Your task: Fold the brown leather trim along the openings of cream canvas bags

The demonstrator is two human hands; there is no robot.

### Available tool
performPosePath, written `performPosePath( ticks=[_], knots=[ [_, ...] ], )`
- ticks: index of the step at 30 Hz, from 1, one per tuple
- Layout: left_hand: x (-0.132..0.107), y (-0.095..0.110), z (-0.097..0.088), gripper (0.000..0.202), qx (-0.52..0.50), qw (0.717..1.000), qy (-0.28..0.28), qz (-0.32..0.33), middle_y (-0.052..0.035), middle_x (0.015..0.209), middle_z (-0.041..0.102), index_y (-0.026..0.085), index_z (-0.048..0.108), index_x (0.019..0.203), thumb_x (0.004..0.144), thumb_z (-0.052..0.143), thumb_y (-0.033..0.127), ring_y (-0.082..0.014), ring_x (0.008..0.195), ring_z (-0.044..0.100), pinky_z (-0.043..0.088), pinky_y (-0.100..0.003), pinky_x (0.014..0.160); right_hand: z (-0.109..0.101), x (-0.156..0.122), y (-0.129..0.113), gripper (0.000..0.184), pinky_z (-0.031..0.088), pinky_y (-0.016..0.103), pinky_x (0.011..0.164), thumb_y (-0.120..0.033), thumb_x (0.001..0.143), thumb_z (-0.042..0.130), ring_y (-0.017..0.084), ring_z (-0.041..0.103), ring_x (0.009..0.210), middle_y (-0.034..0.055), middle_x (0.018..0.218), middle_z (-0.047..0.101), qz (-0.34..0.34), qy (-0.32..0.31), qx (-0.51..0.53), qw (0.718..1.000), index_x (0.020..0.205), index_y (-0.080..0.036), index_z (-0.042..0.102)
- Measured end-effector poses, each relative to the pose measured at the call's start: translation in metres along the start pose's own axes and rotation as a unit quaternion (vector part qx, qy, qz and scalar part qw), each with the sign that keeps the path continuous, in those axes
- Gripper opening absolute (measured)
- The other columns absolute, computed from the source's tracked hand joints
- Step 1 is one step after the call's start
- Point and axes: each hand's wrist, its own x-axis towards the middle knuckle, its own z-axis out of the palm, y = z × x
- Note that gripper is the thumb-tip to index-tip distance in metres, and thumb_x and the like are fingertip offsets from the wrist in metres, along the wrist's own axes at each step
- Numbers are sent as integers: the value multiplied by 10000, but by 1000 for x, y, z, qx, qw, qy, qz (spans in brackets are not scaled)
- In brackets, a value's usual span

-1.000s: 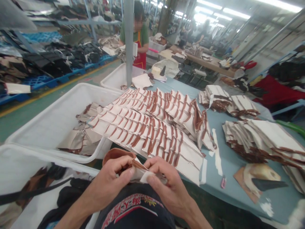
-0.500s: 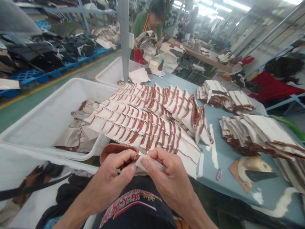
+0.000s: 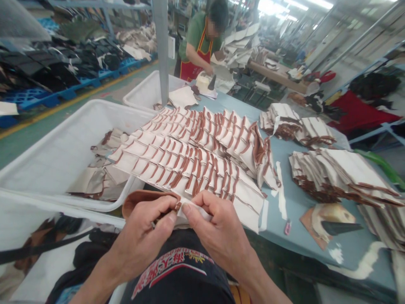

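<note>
My left hand (image 3: 144, 234) and my right hand (image 3: 215, 230) meet just above my lap, both pinched on one small piece (image 3: 139, 198) of brown leather and cream fabric. The left fingers curl round its brown edge; the right thumb and forefinger grip a white strip at its end. Right behind the hands, overlapping rows of the same brown-trimmed cream pieces (image 3: 190, 156) are fanned out across the blue table (image 3: 303, 223).
White bins (image 3: 76, 122) with loose pieces stand to my left; the nearest holds dark straps. More stacks (image 3: 341, 177) lie at right, and a cone-shaped tool (image 3: 338, 227) rests on a card. A person in a red apron (image 3: 199, 42) works at the table's far end.
My hands have stayed pinched on the piece and have drawn slightly closer together. The view has tilted, and the person at the far end has bent over the table.
</note>
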Motion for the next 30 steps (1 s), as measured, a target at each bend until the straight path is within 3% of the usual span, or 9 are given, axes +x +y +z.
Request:
performPosePath(
  ticks=[10,12,18,21,25,30],
  knots=[
    [-3,-7,-1,246,57,998,23,-3,1,849,741,214,715,876,987,512,298,-201,814,664,488,-282,734,7,4,3,365,264,260,548,-464,943,601,120,444,502,-46,534,505,0,37,-60,997,673,-227,541],
    [-2,-8,-1,228,75,996,39,11,-6,856,750,210,687,823,965,528,291,-188,774,656,486,-272,692,10,4,4,373,255,260,551,-462,944,595,117,436,498,-48,527,496,-13,48,-63,997,664,-225,529],
    [4,-4,4,300,121,990,63,45,35,643,654,211,603,702,975,479,222,-132,560,590,442,-238,550,15,5,8,413,246,258,539,-484,939,589,112,406,479,-60,500,427,-22,55,-47,997,633,-229,480],
    [4,-3,7,303,149,984,80,47,47,617,625,216,588,696,970,461,199,-125,536,583,433,-235,535,12,7,10,406,256,258,545,-499,933,595,112,423,498,-56,521,452,-12,23,-28,999,651,-226,492],
    [2,-1,6,306,141,984,85,67,72,608,552,234,512,686,971,425,166,-105,528,543,413,-211,525,2,12,12,385,296,239,537,-507,917,666,115,476,561,-44,592,523,21,-67,32,997,703,-215,537],
    [-2,7,3,349,145,984,57,89,70,624,564,228,543,720,1026,382,183,-94,532,563,407,-219,537,-5,22,19,517,263,223,511,-630,840,813,93,388,582,-62,627,469,50,-182,145,971,730,-197,553]
  ],
)
